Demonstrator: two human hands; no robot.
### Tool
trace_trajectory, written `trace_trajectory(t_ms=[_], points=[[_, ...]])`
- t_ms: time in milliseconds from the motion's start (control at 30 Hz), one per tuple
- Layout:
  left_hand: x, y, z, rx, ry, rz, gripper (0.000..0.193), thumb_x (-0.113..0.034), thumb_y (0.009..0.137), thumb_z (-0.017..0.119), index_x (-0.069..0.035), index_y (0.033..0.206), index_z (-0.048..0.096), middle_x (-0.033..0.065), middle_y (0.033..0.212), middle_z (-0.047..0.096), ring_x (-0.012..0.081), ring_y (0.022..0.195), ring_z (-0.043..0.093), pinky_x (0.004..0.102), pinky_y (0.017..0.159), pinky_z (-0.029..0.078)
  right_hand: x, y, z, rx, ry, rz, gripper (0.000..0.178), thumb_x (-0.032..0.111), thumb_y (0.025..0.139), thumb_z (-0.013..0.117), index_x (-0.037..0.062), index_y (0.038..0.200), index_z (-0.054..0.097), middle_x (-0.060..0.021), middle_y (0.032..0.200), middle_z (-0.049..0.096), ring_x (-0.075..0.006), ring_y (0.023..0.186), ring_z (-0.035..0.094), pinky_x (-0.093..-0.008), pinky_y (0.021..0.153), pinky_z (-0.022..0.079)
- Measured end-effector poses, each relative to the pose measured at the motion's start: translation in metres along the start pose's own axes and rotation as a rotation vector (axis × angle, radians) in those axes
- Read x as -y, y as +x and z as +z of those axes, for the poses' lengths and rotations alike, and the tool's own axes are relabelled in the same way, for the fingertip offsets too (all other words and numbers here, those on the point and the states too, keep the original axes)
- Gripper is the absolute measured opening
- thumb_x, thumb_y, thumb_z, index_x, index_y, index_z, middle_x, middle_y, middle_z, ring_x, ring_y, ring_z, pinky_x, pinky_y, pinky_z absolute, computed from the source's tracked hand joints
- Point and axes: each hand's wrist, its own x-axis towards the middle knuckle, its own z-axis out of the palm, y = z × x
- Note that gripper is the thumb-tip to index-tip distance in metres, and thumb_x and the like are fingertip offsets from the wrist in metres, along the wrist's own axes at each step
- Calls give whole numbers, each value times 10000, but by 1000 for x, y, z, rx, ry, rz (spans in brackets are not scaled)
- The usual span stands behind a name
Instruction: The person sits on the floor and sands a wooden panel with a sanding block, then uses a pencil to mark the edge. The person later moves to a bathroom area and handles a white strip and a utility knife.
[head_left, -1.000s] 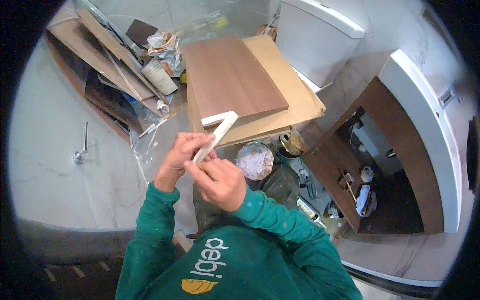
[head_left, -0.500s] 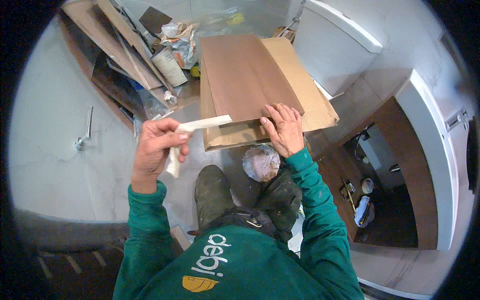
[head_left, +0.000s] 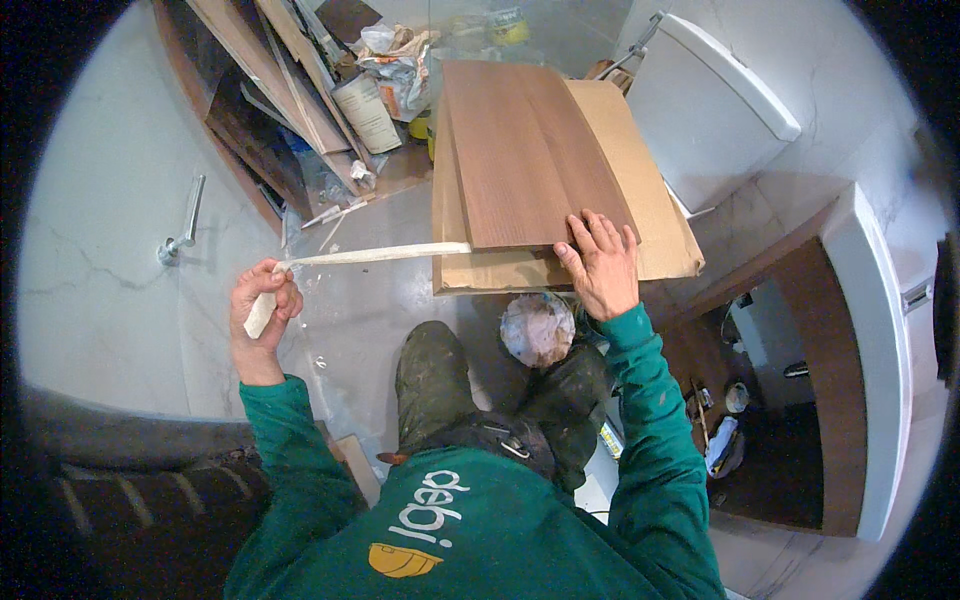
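My left hand (head_left: 266, 310) is closed on a narrow off-white strip (head_left: 370, 254), and a short end of it hangs below my fingers. The strip runs nearly straight to the near left corner of a brown wood-grain board (head_left: 530, 160). How it is joined to the board is too small to tell. My right hand (head_left: 604, 268) lies on the board's near right corner, fingers spread on its top and the thumb by its near edge. Beneath the board is a flat cardboard piece (head_left: 655, 210), showing along its right and near sides.
A rounded, whitish stained object (head_left: 538, 330) stands below the cardboard by my knee. Wood offcuts (head_left: 270, 90), a white can (head_left: 367, 115) and plastic bags (head_left: 400, 72) crowd the far left. A white toilet tank (head_left: 700, 105) stands far right, an open brown cabinet (head_left: 835, 370) at right.
My left hand has moved left and slightly down, drawing the strip out longer and straighter from the board. My right hand stays on the board's corner. The whole view has shifted a little.
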Motion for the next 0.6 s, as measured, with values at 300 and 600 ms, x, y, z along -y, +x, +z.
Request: trace_trajectory(t_ms=[300, 600], points=[[120, -14, -92, -208, -300, -225, 72, -109, 778, 604, -54, 789, 558, 36, 559, 449, 157, 438, 380, 292, 440, 313, -15, 44, 17, 71, -52, 64, 622, 553, 950, 409, 104, 1369, 509, -158, 1428, 453, -329, 1347, 374, -555, 1117, 216], [191, -69, -96, -429, -66, -409, 141, -175, 743, 656, -64, 817, 609, 30, 636, 564, 158, 553, 541, 317, 566, 436, -12, 46, 14, 37, -9, 68, 560, 517, 947, 442, 81, 1269, 581, -169, 1346, 519, -337, 1292, 434, -564, 1095, 243]])
